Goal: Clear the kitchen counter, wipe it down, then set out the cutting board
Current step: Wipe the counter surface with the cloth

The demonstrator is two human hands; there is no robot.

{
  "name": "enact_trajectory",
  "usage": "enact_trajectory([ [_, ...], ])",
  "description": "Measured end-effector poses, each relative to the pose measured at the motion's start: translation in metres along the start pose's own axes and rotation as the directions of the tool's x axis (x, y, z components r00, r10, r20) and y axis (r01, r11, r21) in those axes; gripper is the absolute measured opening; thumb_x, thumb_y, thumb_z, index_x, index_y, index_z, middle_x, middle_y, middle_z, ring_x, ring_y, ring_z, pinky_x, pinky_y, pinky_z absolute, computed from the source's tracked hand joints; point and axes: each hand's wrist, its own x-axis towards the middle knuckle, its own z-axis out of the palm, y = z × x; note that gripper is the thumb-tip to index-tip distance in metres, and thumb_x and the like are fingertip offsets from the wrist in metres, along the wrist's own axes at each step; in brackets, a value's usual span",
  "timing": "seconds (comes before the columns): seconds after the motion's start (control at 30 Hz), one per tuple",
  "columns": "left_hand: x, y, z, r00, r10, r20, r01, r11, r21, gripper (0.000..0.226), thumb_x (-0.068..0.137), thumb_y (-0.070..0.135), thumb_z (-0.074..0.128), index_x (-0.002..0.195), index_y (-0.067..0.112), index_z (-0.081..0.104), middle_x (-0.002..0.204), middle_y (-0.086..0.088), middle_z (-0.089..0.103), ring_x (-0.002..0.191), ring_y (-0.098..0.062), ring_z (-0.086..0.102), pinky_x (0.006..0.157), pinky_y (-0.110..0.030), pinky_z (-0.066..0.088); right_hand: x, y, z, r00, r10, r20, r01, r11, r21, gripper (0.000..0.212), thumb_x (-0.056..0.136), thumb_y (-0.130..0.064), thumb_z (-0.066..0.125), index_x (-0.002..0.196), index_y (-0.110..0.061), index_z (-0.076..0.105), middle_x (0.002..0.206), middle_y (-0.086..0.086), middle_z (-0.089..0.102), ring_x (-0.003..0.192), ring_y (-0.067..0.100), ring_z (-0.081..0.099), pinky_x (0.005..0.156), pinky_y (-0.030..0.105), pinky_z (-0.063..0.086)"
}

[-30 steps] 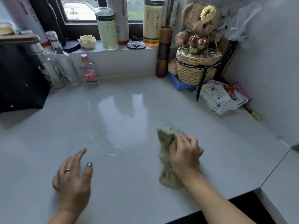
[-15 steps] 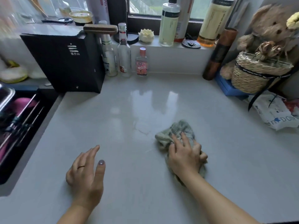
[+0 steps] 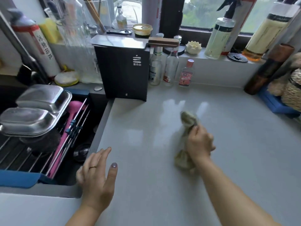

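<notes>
Right hand (image 3: 199,142) clenches cloth (image 3: 187,121) on counter (image 3: 146,128); left hand (image 3: 97,175) splayed; labels unreadable.

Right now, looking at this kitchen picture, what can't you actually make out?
- Cloth: motion-blurred, and the right hand covers its middle, so its shape is unclear.
- Woven basket: cut off by the right edge of the head view.
- Small red-capped bottle: label print too small to read.
- Sink: its bottom is hidden under the metal trays and rack.
- Cutting board: not identifiable anywhere in view.
</notes>
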Motion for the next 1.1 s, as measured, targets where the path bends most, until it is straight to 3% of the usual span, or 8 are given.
enact_trajectory([
  [0.13, 0.013, -0.012, 0.0, 1.0, -0.018, 0.013, 0.018, 1.0, 0.024, 0.074, 0.07, 0.057, 0.018, 0.128, 0.022, 0.047, 0.137, -0.005, 0.048, 0.134, -0.026, 0.028, 0.106, -0.045, 0.01, 0.051, 0.007, 0.017, 0.989, 0.065, 0.131, -0.036, 0.976, -0.215, 0.033, 0.095, -0.029, 0.029, 0.111, -0.015, 0.055, 0.128, 0.016, 0.054, 0.116, 0.039, 0.042, 0.098, 0.047, 0.029],
  [0.27, 0.021, -0.021, 0.004, 0.996, -0.071, 0.058, 0.068, 0.996, 0.051, 0.078, 0.067, 0.061, 0.017, 0.131, 0.024, 0.042, 0.142, -0.006, 0.043, 0.136, -0.026, 0.024, 0.106, -0.049, 0.012, 0.032, -0.004, 0.053, 0.975, -0.059, 0.214, 0.147, 0.894, -0.422, 0.039, 0.093, -0.036, 0.028, 0.129, -0.035, 0.046, 0.148, -0.005, 0.037, 0.122, 0.033, 0.04, 0.099, 0.044, 0.029],
  [0.47, 0.025, -0.024, 0.007, 0.992, -0.078, 0.096, 0.074, 0.996, 0.041, 0.077, 0.067, 0.061, 0.019, 0.131, 0.024, 0.042, 0.141, -0.007, 0.043, 0.135, -0.027, 0.024, 0.104, -0.05, 0.017, -0.021, -0.034, 0.074, 0.963, -0.125, 0.24, 0.212, 0.899, -0.384, 0.043, 0.088, -0.045, 0.04, 0.131, -0.043, 0.042, 0.15, -0.011, 0.033, 0.118, 0.033, 0.033, 0.093, 0.042, 0.025],
  [0.63, 0.025, -0.025, 0.006, 0.987, -0.098, 0.124, 0.096, 0.995, 0.022, 0.077, 0.066, 0.062, 0.018, 0.132, 0.029, 0.04, 0.144, -0.003, 0.039, 0.137, -0.022, 0.021, 0.105, -0.051, 0.015, -0.042, -0.042, 0.077, 0.949, -0.202, 0.242, 0.263, 0.931, -0.253, 0.035, 0.084, -0.042, 0.051, 0.119, -0.04, 0.056, 0.134, -0.017, 0.053, 0.112, 0.027, 0.041, 0.087, 0.037, 0.03],
  [0.77, 0.031, -0.027, 0.001, 0.985, -0.087, 0.15, 0.088, 0.996, 0.006, 0.079, 0.063, 0.063, 0.022, 0.132, 0.029, 0.039, 0.143, -0.001, 0.039, 0.136, -0.022, 0.021, 0.105, -0.048, 0.015, -0.007, -0.043, 0.063, 0.982, -0.158, 0.102, 0.171, 0.976, -0.133, 0.022, 0.086, -0.029, 0.054, 0.102, -0.022, 0.067, 0.105, 0.007, 0.069, 0.107, 0.033, 0.046, 0.085, 0.038, 0.036],
  [0.83, 0.038, -0.031, -0.002, 0.983, -0.081, 0.167, 0.076, 0.996, 0.037, 0.081, 0.061, 0.063, 0.022, 0.132, 0.028, 0.038, 0.145, -0.001, 0.036, 0.136, -0.021, 0.02, 0.106, -0.047, 0.015, 0.021, -0.043, 0.056, 0.992, -0.109, 0.066, 0.12, 0.973, -0.196, 0.023, 0.088, -0.028, 0.05, 0.102, -0.02, 0.066, 0.109, 0.011, 0.066, 0.111, 0.034, 0.044, 0.088, 0.042, 0.035],
  [0.97, 0.044, -0.039, -0.005, 0.977, -0.096, 0.19, 0.091, 0.995, 0.033, 0.078, 0.063, 0.061, 0.024, 0.132, 0.028, 0.037, 0.146, 0.003, 0.03, 0.133, -0.019, 0.024, 0.107, -0.044, 0.02, 0.049, -0.043, 0.063, 0.985, 0.089, 0.145, -0.029, 0.927, -0.375, 0.038, 0.087, -0.04, 0.039, 0.12, -0.027, 0.05, 0.136, 0.004, 0.047, 0.116, 0.038, 0.038, 0.093, 0.049, 0.03],
  [1.1, 0.043, -0.042, -0.001, 0.973, -0.135, 0.188, 0.147, 0.988, -0.049, 0.064, 0.073, 0.047, 0.049, 0.132, 0.026, 0.036, 0.148, -0.002, 0.025, 0.131, -0.023, 0.032, 0.103, -0.041, 0.031, 0.025, -0.068, 0.101, 0.981, 0.02, 0.194, 0.083, 0.859, -0.505, 0.049, 0.085, -0.047, 0.036, 0.133, -0.037, 0.035, 0.148, -0.001, 0.033, 0.117, 0.037, 0.035, 0.092, 0.05, 0.031],
])
